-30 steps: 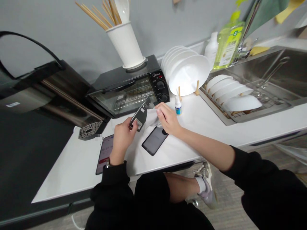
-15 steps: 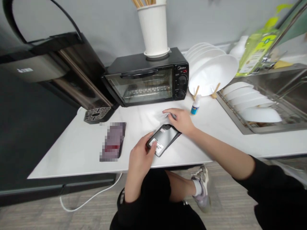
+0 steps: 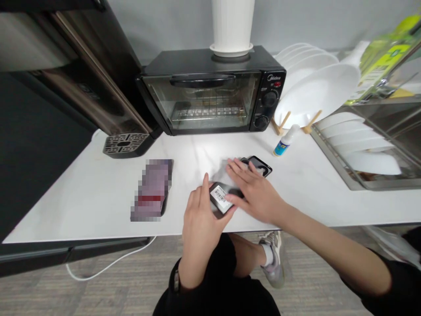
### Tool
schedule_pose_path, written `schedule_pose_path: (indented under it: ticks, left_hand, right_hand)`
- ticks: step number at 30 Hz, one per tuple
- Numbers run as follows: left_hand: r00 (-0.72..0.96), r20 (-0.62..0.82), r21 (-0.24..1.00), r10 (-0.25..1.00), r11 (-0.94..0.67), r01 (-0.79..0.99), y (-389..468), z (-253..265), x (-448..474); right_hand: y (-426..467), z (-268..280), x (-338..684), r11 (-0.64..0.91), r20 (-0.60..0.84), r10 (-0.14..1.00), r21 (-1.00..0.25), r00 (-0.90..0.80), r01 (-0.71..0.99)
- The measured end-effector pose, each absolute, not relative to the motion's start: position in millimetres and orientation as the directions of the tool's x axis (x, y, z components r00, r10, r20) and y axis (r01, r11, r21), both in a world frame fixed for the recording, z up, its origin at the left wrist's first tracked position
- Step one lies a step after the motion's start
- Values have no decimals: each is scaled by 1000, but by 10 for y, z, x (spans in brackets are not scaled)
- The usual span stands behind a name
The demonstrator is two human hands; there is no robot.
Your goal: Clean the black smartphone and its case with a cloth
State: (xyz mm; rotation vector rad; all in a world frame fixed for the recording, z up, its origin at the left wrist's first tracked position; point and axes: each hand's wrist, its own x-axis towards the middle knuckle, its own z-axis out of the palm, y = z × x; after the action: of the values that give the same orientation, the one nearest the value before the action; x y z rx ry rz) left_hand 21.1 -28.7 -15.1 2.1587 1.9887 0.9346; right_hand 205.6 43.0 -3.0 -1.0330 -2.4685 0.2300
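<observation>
A black phone [image 3: 226, 205], back side up with a white barcode label near its lower end, lies slantwise on the white counter. My left hand [image 3: 203, 215] grips that lower end between thumb and fingers. Across the middle of the phone lies my right hand [image 3: 258, 191], its fingers flat and holding down a thin pale wipe [image 3: 224, 172], mostly hidden beneath them. Beyond the right fingers shows a dark end with round camera rings [image 3: 263, 169]. A small white spray bottle with a blue label [image 3: 282, 147] stands to the right.
A blurred-out purplish phone-shaped item [image 3: 151, 188] lies left on the counter [image 3: 82, 202]. Behind are a black toaster oven [image 3: 210, 105] and a drink dispenser [image 3: 126, 145]. Racked white plates [image 3: 322, 94] and a sink with bowls [image 3: 371, 162] stand right.
My right hand has moved from the phone's upper end down across its back, fingers now flattened. The left hand keeps its grip. The view has shifted closer to the counter.
</observation>
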Motion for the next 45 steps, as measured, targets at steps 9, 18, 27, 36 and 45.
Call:
schedule_pose_path:
  ticks: [9,18,27,36,45]
  left_hand:
    - [-40,366,477,930,-150,866,-307,-127,236]
    - [-32,376,432,926,-145,890,-311,-135,227]
    - [-53,350,453,935,-119,883,-305,-94,264]
    - [-42,361,425,932,-124,897,-303,-127,247]
    - [-50,338,488,940,-129,863,-301,-101,267]
  right_hand:
    - [227,-24,2406,782,271,623,-220,-734,583]
    - [329,-13,2114,837,272,539,-279,-797,471]
    - [479,13,2689,801,219,596,-225,-773,554]
    - [147,5,2064,840,296,521,-342,-800,421]
    - [453,-41,2515,703,295,710,-236,-640,671]
